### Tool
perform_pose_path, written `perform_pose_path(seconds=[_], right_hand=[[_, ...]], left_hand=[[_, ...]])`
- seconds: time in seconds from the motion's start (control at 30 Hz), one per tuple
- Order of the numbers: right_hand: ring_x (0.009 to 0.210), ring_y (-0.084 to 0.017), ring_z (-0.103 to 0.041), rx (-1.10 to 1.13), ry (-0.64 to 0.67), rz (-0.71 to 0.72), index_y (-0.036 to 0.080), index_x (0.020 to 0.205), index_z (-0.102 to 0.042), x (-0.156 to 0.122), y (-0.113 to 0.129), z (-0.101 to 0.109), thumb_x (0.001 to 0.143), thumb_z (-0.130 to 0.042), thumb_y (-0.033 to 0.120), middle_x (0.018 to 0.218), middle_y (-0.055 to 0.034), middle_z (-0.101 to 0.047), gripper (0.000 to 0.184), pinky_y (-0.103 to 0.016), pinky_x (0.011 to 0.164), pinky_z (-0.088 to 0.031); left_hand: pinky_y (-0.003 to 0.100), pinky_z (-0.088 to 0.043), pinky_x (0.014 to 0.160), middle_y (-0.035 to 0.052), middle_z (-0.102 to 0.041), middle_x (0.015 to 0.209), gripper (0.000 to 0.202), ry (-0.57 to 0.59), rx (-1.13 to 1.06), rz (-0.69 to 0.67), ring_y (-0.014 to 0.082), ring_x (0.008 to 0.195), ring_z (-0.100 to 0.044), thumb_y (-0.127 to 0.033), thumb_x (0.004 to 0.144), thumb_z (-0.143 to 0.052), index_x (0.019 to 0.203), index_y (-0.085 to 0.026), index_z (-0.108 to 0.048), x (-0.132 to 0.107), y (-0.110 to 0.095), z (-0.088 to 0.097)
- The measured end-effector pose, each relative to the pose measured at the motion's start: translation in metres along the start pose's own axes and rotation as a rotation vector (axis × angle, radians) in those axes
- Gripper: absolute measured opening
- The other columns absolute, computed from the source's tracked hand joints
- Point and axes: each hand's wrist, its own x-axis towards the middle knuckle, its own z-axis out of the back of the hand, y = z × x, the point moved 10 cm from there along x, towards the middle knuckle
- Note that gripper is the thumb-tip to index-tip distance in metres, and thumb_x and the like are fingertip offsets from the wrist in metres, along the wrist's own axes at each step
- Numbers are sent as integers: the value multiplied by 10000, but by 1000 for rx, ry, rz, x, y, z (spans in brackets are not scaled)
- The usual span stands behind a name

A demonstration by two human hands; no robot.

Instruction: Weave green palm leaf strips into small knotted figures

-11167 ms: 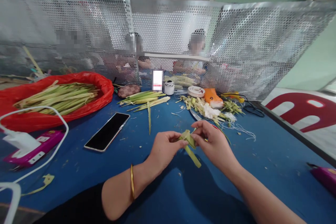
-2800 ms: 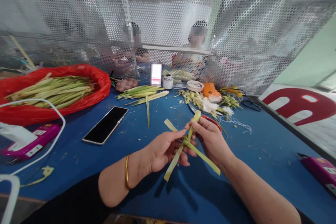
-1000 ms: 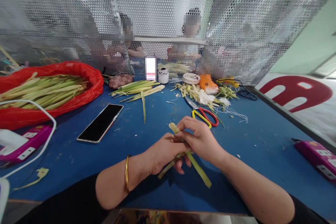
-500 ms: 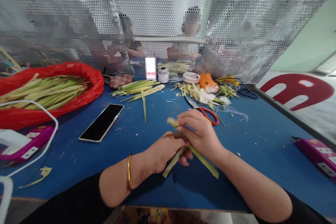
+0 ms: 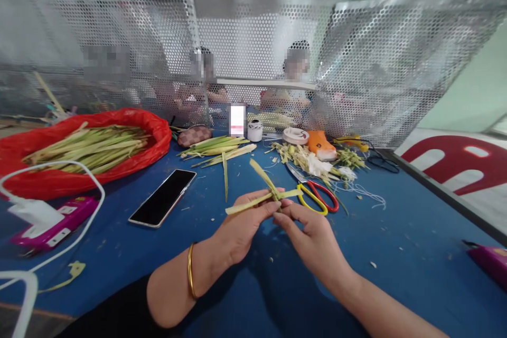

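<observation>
Crossed strips of pale green leaf [image 5: 263,177] meet between my two hands, above the middle of the blue table. My left hand [image 5: 249,222], with a gold bangle on its wrist, pinches the strips near their crossing; one strip lies across its fingers toward the left. Fingertips of my right hand [image 5: 307,224] close on the same crossing from the right, and a short strip end sticks out over them. Just behind the right hand lie scissors [image 5: 319,198] with one red and one yellow handle. Exactly how the strips interlace is hidden by my fingers.
At left a red bag [image 5: 158,142] holds many long leaves, near a purple power strip [image 5: 59,227] with white cables. A phone [image 5: 162,198] lies left of my hands. Leaf strips [image 5: 216,148], a tape roll [image 5: 296,135] and leaf scraps [image 5: 295,156] line the back, before a perforated screen [image 5: 261,31].
The leaf strips have been turned: their ends now point up and to both sides rather than down toward me. My right hand has shifted lower, fingertips meeting the left. The camera view has tilted upward.
</observation>
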Motion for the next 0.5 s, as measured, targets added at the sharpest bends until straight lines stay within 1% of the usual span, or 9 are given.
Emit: perform_pose_path(seconds=[0.13,0.23,0.3,0.4,0.5], right_hand=[[702,-149,-534,-7,10,141,193,646,-521,-1,15,2,939,-445,255,715,-18,-557,309,-255,662,-409],[733,-156,-523,-18,34,210,202,626,-433,-2,23,0,921,-452,202,732,-22,-531,296,-263,690,-414],[768,-161,-524,-16,43,247,206,633,-403,-2,25,-2,908,-461,171,759,-26,-533,283,-268,720,-418],[801,-170,-526,-36,44,265,207,644,-410,-3,24,-7,907,-462,160,789,-34,-542,272,-275,731,-419],[765,-171,-526,-127,54,250,205,659,-436,-4,23,-10,920,-458,181,782,-34,-553,263,-282,697,-408]], left_hand=[[237,-466,797,71,-733,886,326,-11,-9,-11,150,829,-650,-248,661,-809,958,-138,-734,1,0,2],[216,-464,797,71,-731,869,303,-27,-35,-32,147,841,-649,-223,637,-820,914,-125,-744,1,-1,3],[206,-468,788,65,-728,844,286,-35,-59,-37,146,846,-650,-204,632,-819,896,-123,-747,0,-1,3],[193,-477,762,55,-718,809,249,-42,-90,-29,130,807,-649,-179,639,-807,871,-116,-737,0,1,4],[189,-487,716,46,-706,787,206,-63,-98,14,114,742,-644,-147,674,-773,863,-119,-697,3,4,7]])
